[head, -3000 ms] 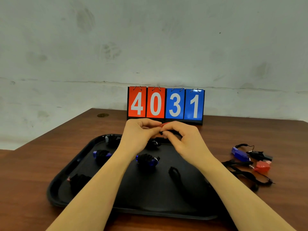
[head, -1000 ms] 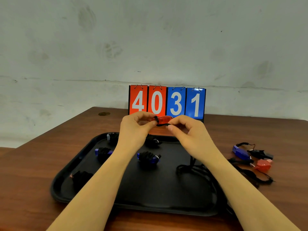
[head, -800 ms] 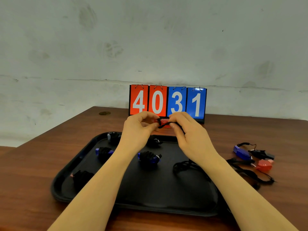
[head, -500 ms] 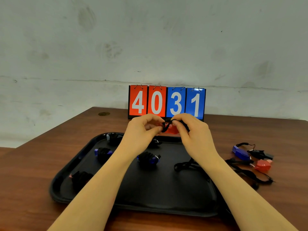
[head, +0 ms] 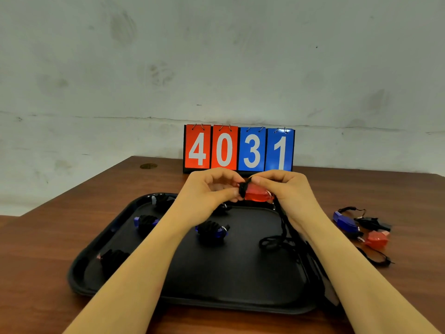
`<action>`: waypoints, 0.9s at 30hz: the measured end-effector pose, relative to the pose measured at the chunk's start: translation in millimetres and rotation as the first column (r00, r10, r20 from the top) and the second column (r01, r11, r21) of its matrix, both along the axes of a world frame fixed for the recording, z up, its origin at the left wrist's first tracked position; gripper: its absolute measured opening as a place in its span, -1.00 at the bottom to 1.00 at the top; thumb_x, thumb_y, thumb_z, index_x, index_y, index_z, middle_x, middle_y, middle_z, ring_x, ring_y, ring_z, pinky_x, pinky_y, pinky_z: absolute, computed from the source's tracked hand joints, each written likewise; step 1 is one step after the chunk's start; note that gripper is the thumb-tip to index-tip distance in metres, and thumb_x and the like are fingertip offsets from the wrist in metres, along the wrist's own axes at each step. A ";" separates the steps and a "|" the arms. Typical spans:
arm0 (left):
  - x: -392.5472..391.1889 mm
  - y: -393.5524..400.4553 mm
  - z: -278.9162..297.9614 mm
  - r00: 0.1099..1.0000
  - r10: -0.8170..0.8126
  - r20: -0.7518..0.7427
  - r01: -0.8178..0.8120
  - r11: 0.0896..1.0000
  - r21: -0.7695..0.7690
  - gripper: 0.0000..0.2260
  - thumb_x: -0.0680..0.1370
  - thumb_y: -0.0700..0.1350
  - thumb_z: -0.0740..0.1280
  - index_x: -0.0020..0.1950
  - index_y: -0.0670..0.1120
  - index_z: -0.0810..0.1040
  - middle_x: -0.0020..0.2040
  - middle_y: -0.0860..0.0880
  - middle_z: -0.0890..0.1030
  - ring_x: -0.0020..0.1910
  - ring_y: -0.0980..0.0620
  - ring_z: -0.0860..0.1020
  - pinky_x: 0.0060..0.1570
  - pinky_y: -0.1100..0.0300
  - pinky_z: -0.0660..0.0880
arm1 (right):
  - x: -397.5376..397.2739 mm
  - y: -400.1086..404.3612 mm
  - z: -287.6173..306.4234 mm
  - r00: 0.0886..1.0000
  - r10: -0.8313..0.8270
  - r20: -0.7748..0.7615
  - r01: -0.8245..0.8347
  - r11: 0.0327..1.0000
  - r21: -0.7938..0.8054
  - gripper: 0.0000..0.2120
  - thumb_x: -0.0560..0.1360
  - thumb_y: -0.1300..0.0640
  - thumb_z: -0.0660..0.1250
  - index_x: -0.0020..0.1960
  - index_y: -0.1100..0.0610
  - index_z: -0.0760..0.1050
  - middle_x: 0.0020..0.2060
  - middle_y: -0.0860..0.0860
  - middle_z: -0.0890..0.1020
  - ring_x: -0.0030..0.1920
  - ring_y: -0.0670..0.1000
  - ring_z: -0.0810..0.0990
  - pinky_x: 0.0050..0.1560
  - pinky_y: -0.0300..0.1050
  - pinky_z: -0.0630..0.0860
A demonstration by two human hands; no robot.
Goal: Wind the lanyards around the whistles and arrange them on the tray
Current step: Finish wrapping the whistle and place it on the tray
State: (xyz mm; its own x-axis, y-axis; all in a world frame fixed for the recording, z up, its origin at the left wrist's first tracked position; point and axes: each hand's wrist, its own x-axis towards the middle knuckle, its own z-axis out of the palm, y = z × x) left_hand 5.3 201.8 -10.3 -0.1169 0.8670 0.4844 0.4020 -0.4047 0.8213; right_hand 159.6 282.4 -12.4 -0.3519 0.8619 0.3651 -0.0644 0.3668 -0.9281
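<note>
I hold the translucent red plastic whistle (head: pixel 256 194) above the far edge of the black plastic tray (head: pixel 79 273), its long axis running left to right. My left hand (head: pixel 207 191) pinches its wrapped left end; my right hand (head: pixel 289 189) pinches the black cord lanyard (head: pixel 283 225), which hangs from the right end down onto the tray.

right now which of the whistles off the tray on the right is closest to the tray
The blue plastic whistle on the wooden table: it lies nearest the black tray's right edge, while the black whistle and red whistle sit farther right.
</note>
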 end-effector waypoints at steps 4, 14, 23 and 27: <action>0.3 1.0 1.3 0.980 -0.013 0.200 0.009 1.000 0.022 -0.78 0.43 -0.38 0.35 -0.09 -0.08 0.60 -0.19 -0.02 0.66 -0.24 0.06 0.65 -0.16 0.31 0.56 | -1.7 -0.2 -2.6 0.997 0.064 0.032 -0.064 0.998 -0.010 -0.90 0.46 0.22 0.36 -0.19 0.14 0.64 -0.41 0.04 0.62 -0.41 -0.05 0.47 -0.36 -0.27 0.43; -3.0 7.5 -0.3 0.942 0.171 0.289 -0.190 0.981 0.038 -0.82 0.47 -0.34 0.34 -0.07 -0.06 0.55 -0.17 -0.06 0.65 -0.27 0.13 0.65 -0.24 0.37 0.56 | -8.8 -11.9 -5.0 0.946 0.158 0.284 -0.226 0.948 0.226 -0.88 0.50 0.17 0.32 -0.13 0.09 0.64 -0.38 -0.03 0.63 -0.42 -0.12 0.47 -0.25 -0.32 0.47; -9.7 13.1 -4.2 0.934 0.323 0.152 -0.332 0.942 0.040 -0.81 0.48 -0.29 0.35 -0.11 0.02 0.53 -0.19 0.03 0.61 -0.26 0.13 0.63 -0.24 0.40 0.56 | -4.2 -18.3 2.2 0.947 0.217 0.236 -0.276 0.926 0.259 -0.89 0.48 0.20 0.33 -0.12 0.08 0.64 -0.36 0.02 0.64 -0.38 -0.13 0.50 -0.22 -0.29 0.50; -11.2 14.8 -5.6 0.927 0.372 0.053 -0.375 0.926 0.047 -0.84 0.49 -0.26 0.35 -0.03 -0.02 0.54 -0.18 0.07 0.60 -0.19 0.13 0.61 -0.21 0.42 0.54 | -7.7 -14.9 -3.8 0.952 0.016 0.305 -0.159 0.880 0.448 -0.87 0.52 0.17 0.28 -0.07 -0.01 0.57 -0.26 -0.11 0.61 -0.16 -0.19 0.56 -0.08 -0.41 0.47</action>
